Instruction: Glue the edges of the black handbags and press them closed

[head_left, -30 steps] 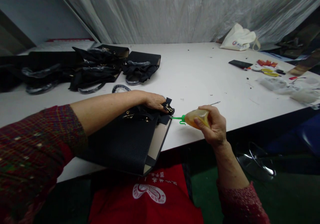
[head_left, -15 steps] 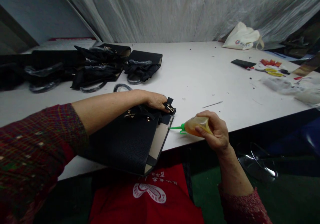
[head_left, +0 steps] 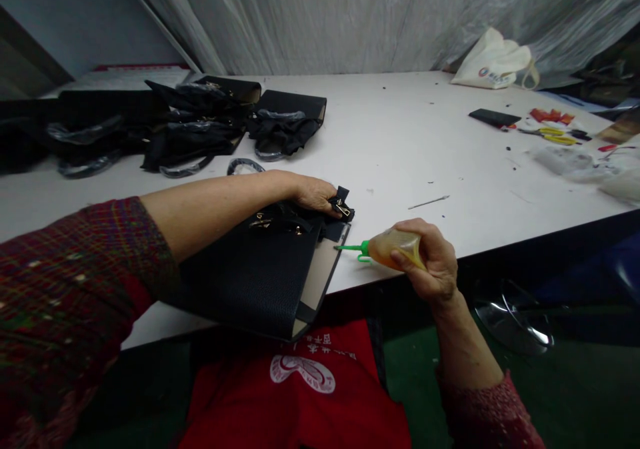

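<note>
A black handbag [head_left: 250, 275] lies at the table's front edge, its beige side panel [head_left: 320, 270] facing right. My left hand [head_left: 317, 195] is closed on the black zipper end [head_left: 343, 206] at the bag's top corner; some fingers are hidden. In my right hand [head_left: 433, 262] is a squeeze bottle [head_left: 395, 247] of amber liquid, held on its side. Its green nozzle [head_left: 350, 247] points left, with the tip at the upper part of the beige panel. Whether the tip touches the panel I cannot tell.
Several black handbags [head_left: 200, 125] with wrapped handles lie at the back left. A thin metal rod [head_left: 429, 202] rests beyond my right hand. Farther right are a black flat object [head_left: 494, 117], yellow-handled scissors [head_left: 557, 135], clear plastic bags [head_left: 565, 162] and a white cloth bag [head_left: 495, 62].
The view has shifted slightly. The bottle's nozzle tip has moved a little up along the beige panel. Both hands keep their holds.
</note>
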`<state>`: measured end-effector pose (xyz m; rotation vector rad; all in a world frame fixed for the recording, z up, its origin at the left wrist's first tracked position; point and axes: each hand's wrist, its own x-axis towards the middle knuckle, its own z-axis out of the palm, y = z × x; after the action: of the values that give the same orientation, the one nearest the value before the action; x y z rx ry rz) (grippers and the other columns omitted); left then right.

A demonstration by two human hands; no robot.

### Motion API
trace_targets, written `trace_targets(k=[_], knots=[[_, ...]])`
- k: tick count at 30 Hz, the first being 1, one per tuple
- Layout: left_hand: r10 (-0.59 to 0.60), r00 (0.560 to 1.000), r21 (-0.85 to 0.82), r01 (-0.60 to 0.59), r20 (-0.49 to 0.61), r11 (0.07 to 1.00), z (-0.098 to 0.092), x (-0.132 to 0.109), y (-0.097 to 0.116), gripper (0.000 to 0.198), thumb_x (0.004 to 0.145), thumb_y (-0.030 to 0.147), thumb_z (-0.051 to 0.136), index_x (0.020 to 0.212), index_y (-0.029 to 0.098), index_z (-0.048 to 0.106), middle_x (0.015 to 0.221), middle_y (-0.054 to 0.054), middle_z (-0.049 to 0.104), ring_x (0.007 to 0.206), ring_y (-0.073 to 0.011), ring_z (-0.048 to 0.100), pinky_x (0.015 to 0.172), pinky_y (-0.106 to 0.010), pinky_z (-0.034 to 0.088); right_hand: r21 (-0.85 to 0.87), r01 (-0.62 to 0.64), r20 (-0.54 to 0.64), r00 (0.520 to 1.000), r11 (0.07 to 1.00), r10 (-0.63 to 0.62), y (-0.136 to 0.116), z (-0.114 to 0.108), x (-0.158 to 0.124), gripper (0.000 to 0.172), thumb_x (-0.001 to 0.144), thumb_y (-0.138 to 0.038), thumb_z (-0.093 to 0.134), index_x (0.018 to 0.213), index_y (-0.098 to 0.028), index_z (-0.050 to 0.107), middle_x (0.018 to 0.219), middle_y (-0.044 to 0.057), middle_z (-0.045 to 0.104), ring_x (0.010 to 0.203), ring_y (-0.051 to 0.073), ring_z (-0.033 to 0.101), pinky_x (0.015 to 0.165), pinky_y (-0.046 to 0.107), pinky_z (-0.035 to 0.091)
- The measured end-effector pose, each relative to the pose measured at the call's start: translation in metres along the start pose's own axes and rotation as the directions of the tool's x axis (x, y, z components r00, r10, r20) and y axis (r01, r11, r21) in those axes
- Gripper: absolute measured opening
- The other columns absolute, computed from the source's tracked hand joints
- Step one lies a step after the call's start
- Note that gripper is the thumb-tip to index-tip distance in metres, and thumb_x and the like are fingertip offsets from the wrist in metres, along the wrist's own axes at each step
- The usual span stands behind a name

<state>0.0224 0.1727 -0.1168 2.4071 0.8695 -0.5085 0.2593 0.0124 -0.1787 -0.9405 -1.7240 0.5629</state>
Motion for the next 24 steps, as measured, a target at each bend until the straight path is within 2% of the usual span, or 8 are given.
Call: trace_targets(k=[2,6,10,15,20,24], knots=[[-0.005,1.0,0.006,0.005,0.005,1.0,0.0,0.0,0.0,0.046,0.083,0.058,0.049,0.085,0.015,0.065,0.074,-0.002,0.06,0.063,-0.0133,0.047,0.062,-0.026,0.034,-0.005,0.004,-0.012,1.0,1.0,-0.004,-0.001,0.002,-0.004,0.037,0.078,-0.026,0.072,0.113,-0.026,0.06,0.097,0.003,0.061,0.084,0.019,0.059,0.068,0.032,0.048],[0.004,1.0,0.002,-0.004,0.005,1.0,0.001,-0.001,0.0,0.044,0.084,0.055,0.049,0.087,0.015,0.066,0.073,-0.002,0.059,0.063,-0.0134,0.046,0.062,-0.026,0.035,0.079,0.024,0.079,0.996,0.997,-0.031,-0.003,0.006,-0.01,0.041,0.079,-0.023,0.072,0.117,-0.027,0.06,0.102,0.004,0.062,0.09,0.021,0.06,0.071,0.034,0.05],[-0.004,1.0,0.0,0.004,0.004,1.0,0.001,-0.001,0.0,0.043,0.084,0.055,0.05,0.09,0.015,0.067,0.075,-0.003,0.061,0.064,-0.0138,0.047,0.065,-0.026,0.036,0.076,0.087,-0.014,0.996,0.993,-0.086,-0.004,0.006,-0.009,0.045,0.077,-0.018,0.073,0.118,-0.029,0.061,0.103,0.004,0.06,0.093,0.021,0.059,0.075,0.036,0.049],[-0.014,1.0,0.007,0.014,-0.001,1.0,0.001,0.001,-0.002,0.045,0.084,0.056,0.05,0.092,0.015,0.067,0.078,-0.004,0.063,0.065,-0.0147,0.049,0.066,-0.026,0.036,0.148,0.047,0.116,0.991,0.988,-0.064,-0.009,0.003,-0.012,0.046,0.077,-0.018,0.073,0.121,-0.027,0.061,0.105,0.006,0.061,0.094,0.022,0.06,0.075,0.038,0.05],[-0.019,1.0,0.003,0.019,0.008,1.0,0.002,0.001,-0.002,0.043,0.084,0.053,0.052,0.097,0.016,0.068,0.077,-0.003,0.064,0.067,-0.0144,0.05,0.068,-0.025,0.037,0.157,0.063,0.045,0.996,0.985,-0.071,-0.012,0.004,-0.018,0.048,0.076,-0.015,0.072,0.121,-0.027,0.061,0.105,0.006,0.061,0.095,0.021,0.059,0.076,0.039,0.049],[-0.023,1.0,0.006,0.023,0.003,1.0,0.001,-0.001,0.0,0.041,0.085,0.051,0.052,0.099,0.016,0.068,0.078,-0.002,0.064,0.07,-0.0148,0.051,0.07,-0.024,0.037,0.2,0.045,0.115,0.991,0.979,-0.07,-0.014,0.006,-0.021,0.046,0.077,-0.015,0.072,0.121,-0.025,0.061,0.105,0.007,0.062,0.095,0.022,0.06,0.076,0.039,0.05]])
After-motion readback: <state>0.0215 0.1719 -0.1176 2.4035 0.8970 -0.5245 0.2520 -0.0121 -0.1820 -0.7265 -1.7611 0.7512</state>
